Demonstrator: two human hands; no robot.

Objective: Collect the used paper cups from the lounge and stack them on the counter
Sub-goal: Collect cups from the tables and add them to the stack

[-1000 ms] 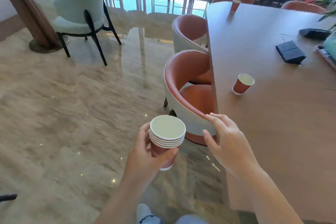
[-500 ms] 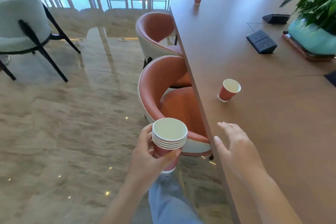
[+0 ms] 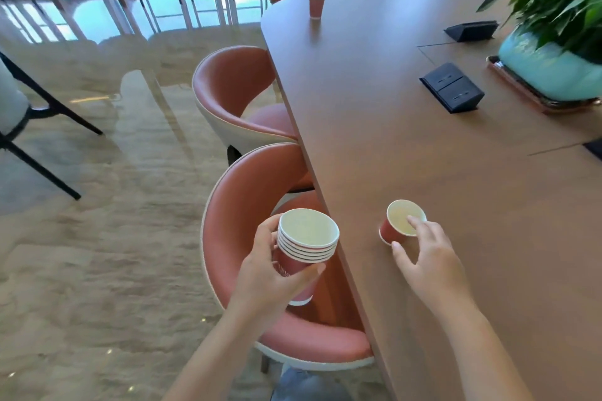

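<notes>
My left hand (image 3: 270, 273) is shut on a stack of several nested red paper cups (image 3: 306, 244), held upright over the near chair beside the table edge. A single red paper cup (image 3: 395, 225) stands upright on the brown table (image 3: 407, 127). My right hand (image 3: 426, 257) is at that cup, one finger over its rim and the thumb below its base, fingers apart and not closed around it. Another red cup (image 3: 316, 5) stands upside down at the table's far end.
Two salmon chairs (image 3: 241, 212) (image 3: 234, 85) are tucked along the table's left edge, with more at the far end. Black socket boxes (image 3: 451, 88) and a potted plant in a teal pot (image 3: 550, 65) sit on the right. A white chair (image 3: 13, 101) stands on the marble floor.
I have moved closer along the table. My right hand has gone from the chair back across the table edge to the lone cup. My left hand still holds the stack.
</notes>
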